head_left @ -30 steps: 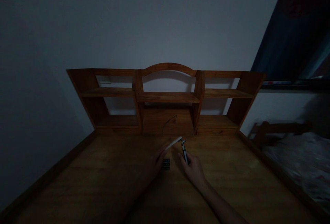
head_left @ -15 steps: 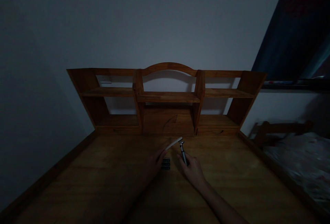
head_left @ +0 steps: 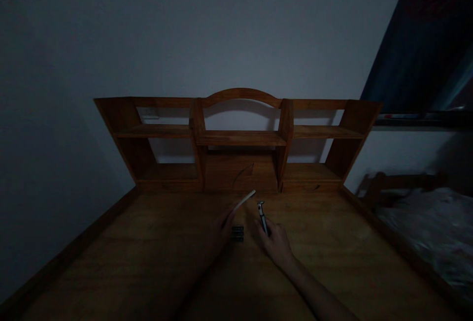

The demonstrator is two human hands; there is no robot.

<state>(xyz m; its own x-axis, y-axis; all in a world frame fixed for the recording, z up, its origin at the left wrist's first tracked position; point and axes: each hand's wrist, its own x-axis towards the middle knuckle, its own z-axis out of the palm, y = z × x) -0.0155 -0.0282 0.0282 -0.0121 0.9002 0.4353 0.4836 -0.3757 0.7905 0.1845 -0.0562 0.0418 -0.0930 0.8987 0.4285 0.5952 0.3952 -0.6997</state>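
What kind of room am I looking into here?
Probably a dim bedroom: a wooden desk with a shelf hutch against a bare wall, and what looks like a bed beside it.

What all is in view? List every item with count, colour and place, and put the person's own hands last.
desk: 1, brown wood, fills the lower frame.
hutch: 1, brown wood, arched top, shelves, at the desk's far edge against the wall.
wall: 1, grey, behind the hutch.
bed: 1, pale cover and wooden frame, right of the desk.
block: 1, small, dark, on the desk between the hands.
stick: 1, pale, thin, held in the left hand, pointing up and right.
tool: 1, slim, silvery with a dark handle, held in the right hand, tip up.
left hand: 1, mid-desk, gripping the stick.
right hand: 1, just right of the left, gripping the tool.
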